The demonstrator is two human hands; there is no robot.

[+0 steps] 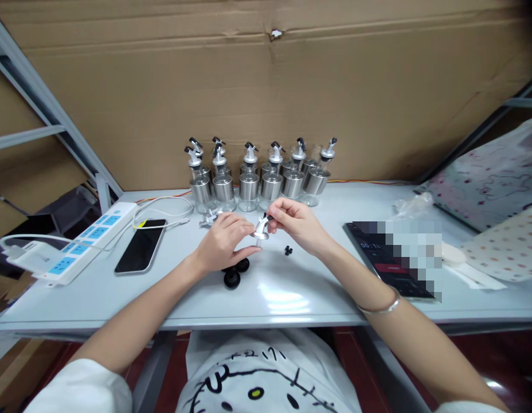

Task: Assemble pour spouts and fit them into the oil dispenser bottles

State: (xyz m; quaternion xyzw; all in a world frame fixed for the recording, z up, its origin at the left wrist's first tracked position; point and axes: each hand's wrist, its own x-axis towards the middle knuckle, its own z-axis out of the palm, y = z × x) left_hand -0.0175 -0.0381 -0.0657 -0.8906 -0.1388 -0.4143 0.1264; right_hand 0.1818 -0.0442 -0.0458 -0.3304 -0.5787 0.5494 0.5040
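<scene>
Between my two hands is a silver pour spout point(261, 230), held upright above the table. My left hand point(225, 241) grips its wide base with thumb and fingers. With thumb and forefinger, my right hand point(294, 222) pinches the small black flap point(268, 218) at the spout's tip. More silver spout parts point(211, 217) lie just behind my left hand. Under that hand are several round black stoppers point(232, 278), partly hidden by it. A few tiny black pieces point(288, 250) rest on the table below my right hand.
Several glass and steel bottles point(249, 192), many with spouts, stand at the back. On the left are a power strip point(92, 241), a white cable point(163, 201) and a phone point(141, 246). A tablet point(378, 252) and plastic bag point(414, 205) lie right on the table point(317, 304).
</scene>
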